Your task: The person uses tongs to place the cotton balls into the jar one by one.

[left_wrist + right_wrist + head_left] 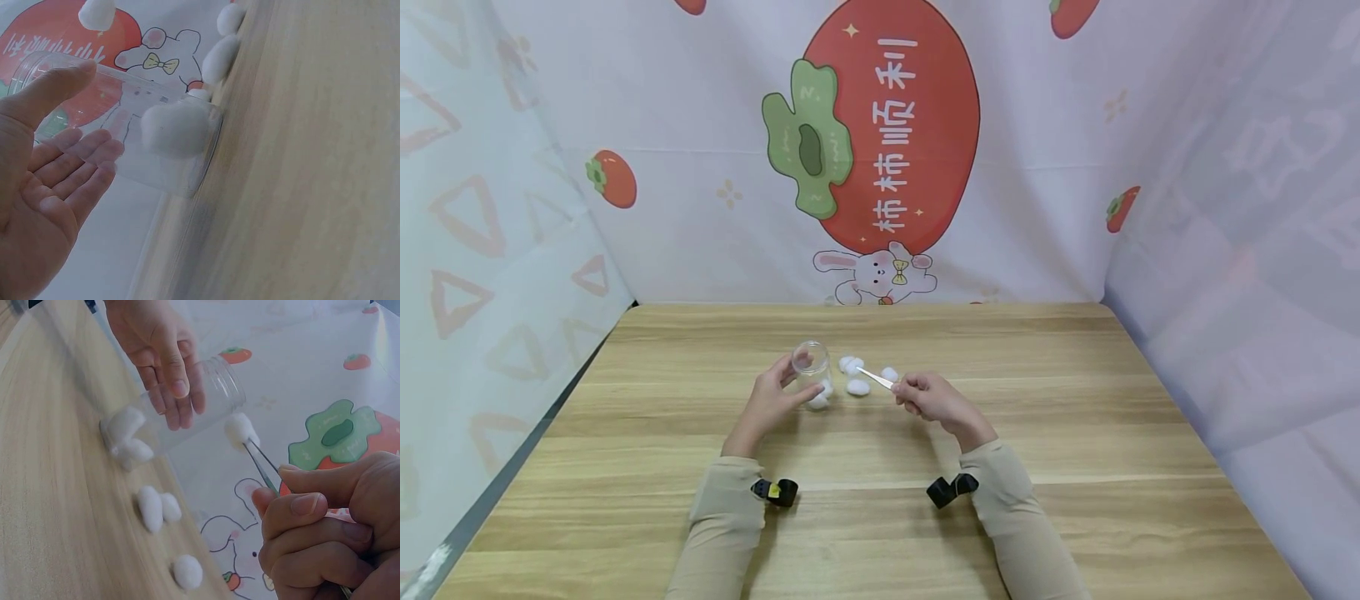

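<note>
A clear jar (820, 373) stands upright on the table with cotton balls (125, 423) at its bottom. My left hand (771, 396) holds it from the left, thumb on the near side and fingers behind. In my right hand (931, 398) are metal tweezers (877, 379), pinched between thumb and forefinger, with the other fingers curled. The tweezers' tips grip a cotton ball (240, 430). That ball hangs in the air near the jar's open mouth, to its right, outside the jar.
Several loose cotton balls lie on the wooden table (865, 517) to the jar's right, among them one white ball (858, 387) below the tweezers and another (889, 374) near my right hand. A printed cloth (700, 233) hangs behind the table's far edge.
</note>
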The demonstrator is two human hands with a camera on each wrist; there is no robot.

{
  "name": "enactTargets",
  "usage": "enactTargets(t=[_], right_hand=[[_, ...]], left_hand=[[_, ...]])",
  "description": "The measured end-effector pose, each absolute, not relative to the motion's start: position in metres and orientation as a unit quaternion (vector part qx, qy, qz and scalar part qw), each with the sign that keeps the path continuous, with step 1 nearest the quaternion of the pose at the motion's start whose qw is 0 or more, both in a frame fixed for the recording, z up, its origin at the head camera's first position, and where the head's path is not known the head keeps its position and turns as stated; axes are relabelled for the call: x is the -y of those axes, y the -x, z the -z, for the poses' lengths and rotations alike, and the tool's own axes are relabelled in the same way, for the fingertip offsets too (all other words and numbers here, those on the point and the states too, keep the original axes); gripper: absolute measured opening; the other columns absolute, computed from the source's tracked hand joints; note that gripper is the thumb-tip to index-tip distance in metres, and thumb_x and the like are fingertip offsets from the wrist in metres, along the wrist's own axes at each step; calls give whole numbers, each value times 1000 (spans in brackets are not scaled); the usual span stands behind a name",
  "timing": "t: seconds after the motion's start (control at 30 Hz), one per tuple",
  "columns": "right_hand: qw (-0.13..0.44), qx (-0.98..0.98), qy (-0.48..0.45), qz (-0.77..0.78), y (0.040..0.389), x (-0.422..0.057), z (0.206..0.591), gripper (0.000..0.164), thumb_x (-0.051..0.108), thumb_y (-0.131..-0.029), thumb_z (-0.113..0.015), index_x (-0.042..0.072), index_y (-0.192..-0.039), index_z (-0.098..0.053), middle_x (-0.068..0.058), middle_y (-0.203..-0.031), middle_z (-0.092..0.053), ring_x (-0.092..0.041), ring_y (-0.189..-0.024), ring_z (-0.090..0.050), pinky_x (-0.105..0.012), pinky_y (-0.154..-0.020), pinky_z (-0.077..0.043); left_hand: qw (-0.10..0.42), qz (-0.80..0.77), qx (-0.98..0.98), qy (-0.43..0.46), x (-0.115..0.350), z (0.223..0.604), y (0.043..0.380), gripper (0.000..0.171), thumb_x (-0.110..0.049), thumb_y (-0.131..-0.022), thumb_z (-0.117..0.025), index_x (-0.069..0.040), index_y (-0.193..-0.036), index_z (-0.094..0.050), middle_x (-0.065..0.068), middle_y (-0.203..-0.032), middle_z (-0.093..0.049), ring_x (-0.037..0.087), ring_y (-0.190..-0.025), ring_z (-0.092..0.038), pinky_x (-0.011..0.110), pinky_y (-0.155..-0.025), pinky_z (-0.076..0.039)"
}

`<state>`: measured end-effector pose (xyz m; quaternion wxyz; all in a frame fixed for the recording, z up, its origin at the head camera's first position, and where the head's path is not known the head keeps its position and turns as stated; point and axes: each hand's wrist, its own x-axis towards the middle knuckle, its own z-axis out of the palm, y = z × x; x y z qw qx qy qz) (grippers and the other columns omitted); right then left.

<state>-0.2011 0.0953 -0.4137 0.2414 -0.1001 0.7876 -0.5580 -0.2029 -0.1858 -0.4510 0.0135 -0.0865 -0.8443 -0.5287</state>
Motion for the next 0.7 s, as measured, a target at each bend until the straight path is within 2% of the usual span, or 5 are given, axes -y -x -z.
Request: enactTargets(t=[0.23,0.5,0.7], right_hand=[[240,-786,112,559,203,-95,412,26,16,-101,-47,0,-82,-55,6,-55,-42,-5,-47,-27,-15,-42,-22],[240,-785,110,561,204,-90,407,26,17,-101,-47,3,-80,-55,6,-56,-41,-5,-46,-27,-15,-41,-21],[234,-782,119,565,206,-86,401,26,17,-101,-48,2,-80,-54,6,-55,-40,-5,-45,-26,-15,-40,-20]], left_hand=[[17,529,844,88,185,451,202,67,-17,-83,-76,0,-139,-44,23,-140,-54,38,-132,-51,45,-116,-41],[29,523,847,90,185,450,203,67,-12,-82,-76,3,-139,-44,24,-138,-55,38,-131,-52,42,-114,-43],[27,519,849,95,185,451,203,68,-14,-82,-76,2,-140,-43,24,-139,-54,39,-131,-52,44,-114,-44]])
